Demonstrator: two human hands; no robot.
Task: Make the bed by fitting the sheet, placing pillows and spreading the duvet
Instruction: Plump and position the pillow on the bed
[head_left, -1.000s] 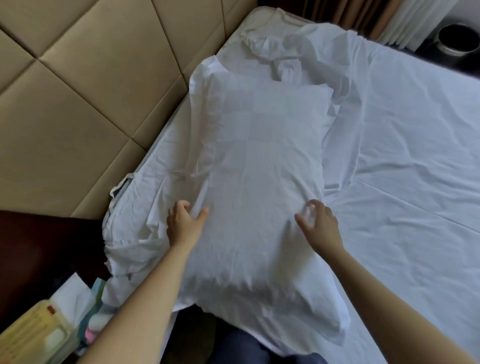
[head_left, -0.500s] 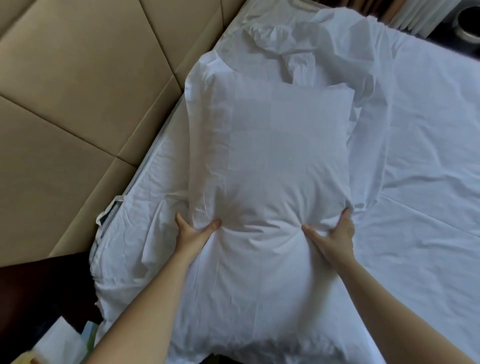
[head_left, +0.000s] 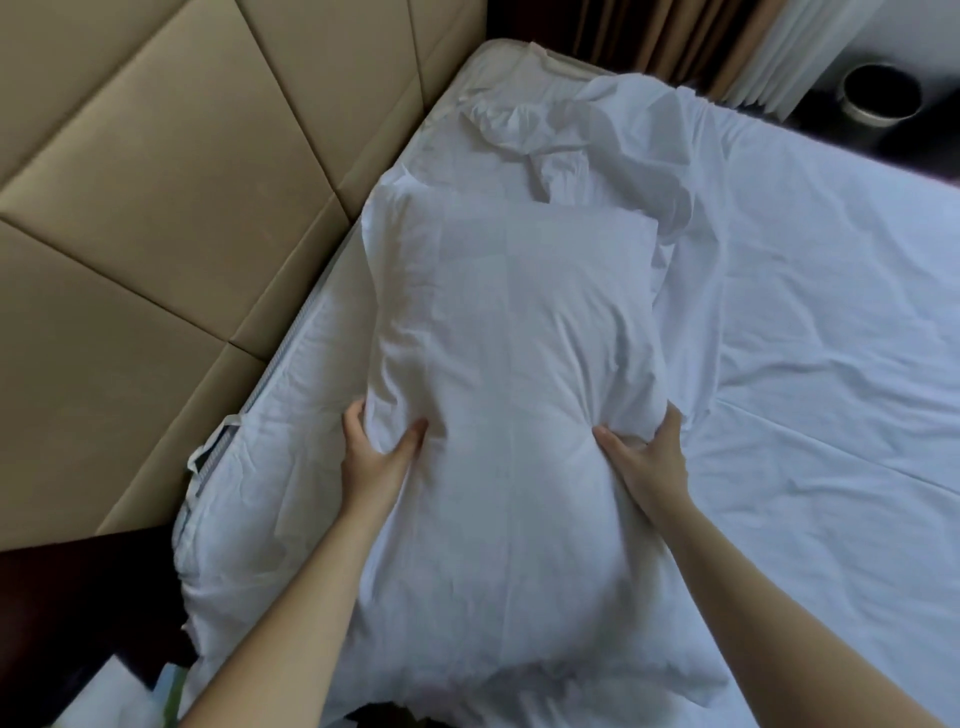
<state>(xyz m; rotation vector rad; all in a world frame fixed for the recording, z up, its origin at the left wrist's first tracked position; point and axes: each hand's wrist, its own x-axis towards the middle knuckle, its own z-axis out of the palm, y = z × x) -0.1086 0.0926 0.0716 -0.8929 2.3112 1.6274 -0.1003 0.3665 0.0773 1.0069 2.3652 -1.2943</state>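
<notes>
Pillow placement looks to be the step in hand: the white bed sheet already covers the mattress, creased but spread, and no duvet is laid out flat. A plump white pillow in a white cotton case lies on the sheet, its long axis running along the tan padded headboard and its left side near that board, with a strip of sheet between. The left hand grips the pillow's left side about midway along, thumb dug into the top face and fingers curled round the edge. The right hand mirrors it on the right side, thumb on top and fingers wrapped over the edge, so the filling is pinched in between the two. Both forearms reach forward, roughly parallel and well apart. Beyond the pillow's far end lies a crumpled heap of white cloth; whether it is a second case or part of the duvet I cannot tell. The next move probably calls for lifting the pillow evenly with both grips and setting it square against the headboard without dragging the sheet loose.
</notes>
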